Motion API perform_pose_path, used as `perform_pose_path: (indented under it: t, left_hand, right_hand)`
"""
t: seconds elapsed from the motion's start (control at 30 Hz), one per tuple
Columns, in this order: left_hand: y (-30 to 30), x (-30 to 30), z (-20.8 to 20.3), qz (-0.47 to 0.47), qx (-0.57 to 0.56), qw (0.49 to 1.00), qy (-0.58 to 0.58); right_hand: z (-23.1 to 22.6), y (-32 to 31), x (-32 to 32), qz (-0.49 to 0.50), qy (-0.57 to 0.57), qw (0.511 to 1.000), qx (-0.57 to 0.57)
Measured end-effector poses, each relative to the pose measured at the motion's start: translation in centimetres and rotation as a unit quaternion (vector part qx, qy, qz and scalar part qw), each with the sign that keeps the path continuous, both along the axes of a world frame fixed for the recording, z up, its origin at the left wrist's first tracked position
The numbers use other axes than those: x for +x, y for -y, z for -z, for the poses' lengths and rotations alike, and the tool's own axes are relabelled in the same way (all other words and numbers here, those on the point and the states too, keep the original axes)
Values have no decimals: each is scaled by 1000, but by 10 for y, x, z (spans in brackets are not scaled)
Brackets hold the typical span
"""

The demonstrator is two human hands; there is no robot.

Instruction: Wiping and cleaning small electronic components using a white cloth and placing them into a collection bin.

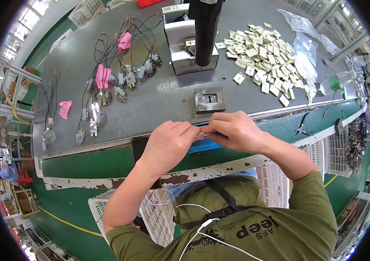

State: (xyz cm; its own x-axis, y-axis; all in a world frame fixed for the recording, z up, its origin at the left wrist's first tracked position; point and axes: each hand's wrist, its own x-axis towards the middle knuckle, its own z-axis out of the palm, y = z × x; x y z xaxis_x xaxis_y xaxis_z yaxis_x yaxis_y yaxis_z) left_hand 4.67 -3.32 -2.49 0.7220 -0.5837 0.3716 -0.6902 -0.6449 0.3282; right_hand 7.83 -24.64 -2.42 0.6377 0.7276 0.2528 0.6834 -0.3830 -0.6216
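My left hand and my right hand meet at the table's front edge. Both have closed fingers, pinched around something small and thin. Most of it is hidden by the fingers, though a speck of red shows between them. Just beyond the hands on the grey table sits a square metal block with a rectangular slot in its top. Below the fingers, a flat blue object lies partly covered on the green lower ledge.
Behind the block stands a machine with a black column. A heap of cream plastic pieces spreads to the right, near a plastic bottle. Wired metal-and-grey parts and pink scraps lie left. Pliers rest on the ledge.
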Motion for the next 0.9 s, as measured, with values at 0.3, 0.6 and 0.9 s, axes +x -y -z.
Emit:
perform_pose_path:
  t: [0.3, 0.6, 0.9]
  left_hand:
    - [-2, 4, 12, 2, -34, 991, -131]
    - [-10, 11, 21, 29, -118, 935, -334]
    - [-8, -17, 17, -91, -178, 960, -196]
  right_hand:
    - [13, 3, 5, -73, 215, 974, -11]
    - [27, 7, 3, -75, 241, 966, 47]
    - [11, 4, -5, 138, -500, 844, 138]
